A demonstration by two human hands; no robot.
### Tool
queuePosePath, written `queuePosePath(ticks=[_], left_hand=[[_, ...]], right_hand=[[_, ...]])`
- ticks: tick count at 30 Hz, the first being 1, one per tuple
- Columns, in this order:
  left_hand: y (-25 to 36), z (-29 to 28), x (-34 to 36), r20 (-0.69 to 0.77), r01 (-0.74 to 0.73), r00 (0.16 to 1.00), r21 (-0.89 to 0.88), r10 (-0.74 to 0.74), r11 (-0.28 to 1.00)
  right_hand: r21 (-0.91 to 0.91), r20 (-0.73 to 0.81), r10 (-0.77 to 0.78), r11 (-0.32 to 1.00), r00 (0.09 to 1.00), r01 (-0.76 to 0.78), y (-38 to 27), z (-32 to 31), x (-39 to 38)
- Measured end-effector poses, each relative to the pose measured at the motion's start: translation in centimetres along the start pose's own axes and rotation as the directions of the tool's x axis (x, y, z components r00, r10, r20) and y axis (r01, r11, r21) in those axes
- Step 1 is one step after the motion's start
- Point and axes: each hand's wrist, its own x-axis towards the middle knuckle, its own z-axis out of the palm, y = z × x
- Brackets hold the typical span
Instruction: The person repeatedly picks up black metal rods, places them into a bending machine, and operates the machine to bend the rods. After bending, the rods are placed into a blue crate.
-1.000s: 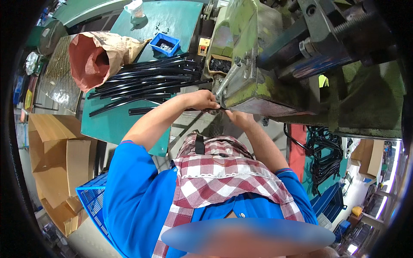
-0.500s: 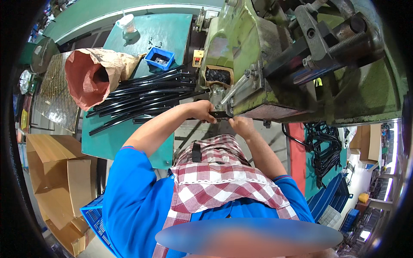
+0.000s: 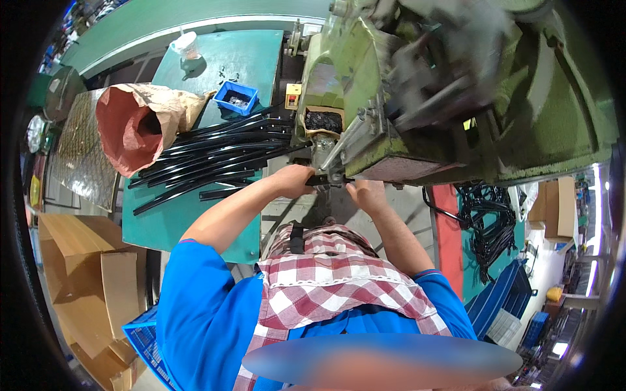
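My left hand (image 3: 297,180) is closed on a short black metal bar (image 3: 317,180), which lies at the small tooling (image 3: 336,177) low on the green press (image 3: 357,78). Beyond the tooling, my right hand (image 3: 368,194) has its fingers curled close to the bar's other end. What those fingers hold is hidden. Just behind my hands, a slanted metal rod (image 3: 343,142) is fixed to the press. An open box of small black pieces (image 3: 324,120) sits against the press.
On the green table (image 3: 189,228) at left lie several glossy black tubes (image 3: 215,153), a brown paper sack (image 3: 134,127), a blue bin (image 3: 236,98) and a cup (image 3: 185,45). A cardboard box (image 3: 81,280) stands near left. More bent black tubes (image 3: 489,228) are piled at right.
The upper mechanism of the press is now smeared by motion, where it was sharp before. My left hand and the bar have shifted slightly to the left; my right hand stays nearly in place.
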Motion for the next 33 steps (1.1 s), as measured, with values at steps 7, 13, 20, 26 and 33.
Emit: queuePosePath(ticks=[7, 13, 20, 26, 33], left_hand=[[2.6, -1.2, -2.6, -0.183, -0.061, 0.982, -0.091, 0.044, 0.994], [5.2, 0.7, -1.3, -0.229, -0.103, 0.973, -0.293, 0.034, 0.95], [4.8, 2.7, 0.9, -0.131, -0.077, 0.991, -0.566, 0.003, 0.821], [0.7, 10.7, 2.9, -0.12, 0.258, 0.947, -0.269, -0.298, 0.928], [-4.2, 17.5, 3.2, 0.14, 0.351, 0.936, -0.291, -0.323, 0.89]], right_hand=[[-0.202, -0.572, -0.111, 0.979, 0.813, -0.008, 1.3, -5.2, -4.7], [0.209, -0.349, 0.279, 0.954, 0.895, -0.216, 4.4, -2.6, -8.4], [0.603, 0.273, 0.393, 0.641, 0.878, -0.474, 11.3, 2.7, -11.2], [0.599, 0.699, 0.16, 0.402, 0.697, -0.693, 8.3, -9.3, -14.3], [0.876, 0.37, -0.114, 0.374, 0.922, -0.306, 5.6, -18.4, -11.6]])
